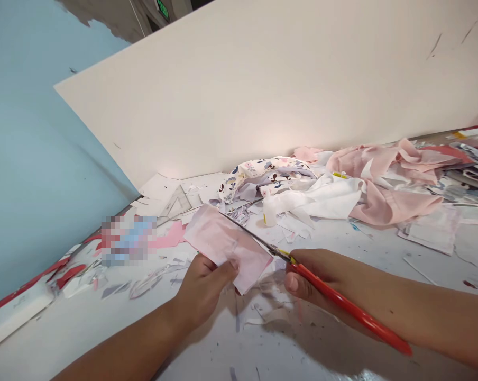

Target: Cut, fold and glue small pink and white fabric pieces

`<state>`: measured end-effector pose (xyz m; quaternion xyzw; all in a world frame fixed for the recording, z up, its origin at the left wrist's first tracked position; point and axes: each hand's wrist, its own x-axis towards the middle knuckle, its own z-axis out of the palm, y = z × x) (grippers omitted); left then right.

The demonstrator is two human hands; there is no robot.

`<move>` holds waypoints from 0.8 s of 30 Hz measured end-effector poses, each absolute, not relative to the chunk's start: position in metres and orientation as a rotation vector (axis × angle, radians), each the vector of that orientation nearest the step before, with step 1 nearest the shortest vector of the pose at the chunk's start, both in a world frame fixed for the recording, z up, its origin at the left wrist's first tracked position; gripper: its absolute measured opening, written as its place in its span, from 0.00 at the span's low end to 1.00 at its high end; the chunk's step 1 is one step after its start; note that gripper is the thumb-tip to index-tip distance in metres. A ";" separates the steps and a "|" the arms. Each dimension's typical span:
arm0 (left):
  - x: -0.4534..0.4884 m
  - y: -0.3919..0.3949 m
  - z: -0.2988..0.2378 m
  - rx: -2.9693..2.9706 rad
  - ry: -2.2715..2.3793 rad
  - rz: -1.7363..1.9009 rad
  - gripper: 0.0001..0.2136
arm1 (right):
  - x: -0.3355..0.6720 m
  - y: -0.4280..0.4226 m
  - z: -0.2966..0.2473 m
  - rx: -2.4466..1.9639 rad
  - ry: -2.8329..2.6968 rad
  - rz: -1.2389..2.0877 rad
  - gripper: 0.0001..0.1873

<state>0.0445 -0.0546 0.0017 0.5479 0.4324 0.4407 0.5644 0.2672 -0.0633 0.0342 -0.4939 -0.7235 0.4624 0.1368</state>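
Between the thumb and fingers of my left hand (207,283) is a pale pink piece of fabric (227,241), held up above the table. My right hand (314,272) grips the red handles of a pair of scissors (342,299). The scissors' long dark blades run along the fabric's upper right edge; whether the edge lies between them I cannot tell. Some fingers of both hands are hidden behind what they hold.
Behind the hands lie a flower-print cloth (270,172), white cloth (326,196), pink cloth (397,203) and a small white bottle (269,210). A clear set square (177,203) and scraps lie further left. A pale board (263,90) stands behind.
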 end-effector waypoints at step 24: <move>0.049 -0.065 0.010 1.385 1.110 0.861 0.15 | 0.265 -0.060 0.025 -1.416 -2.249 1.089 0.09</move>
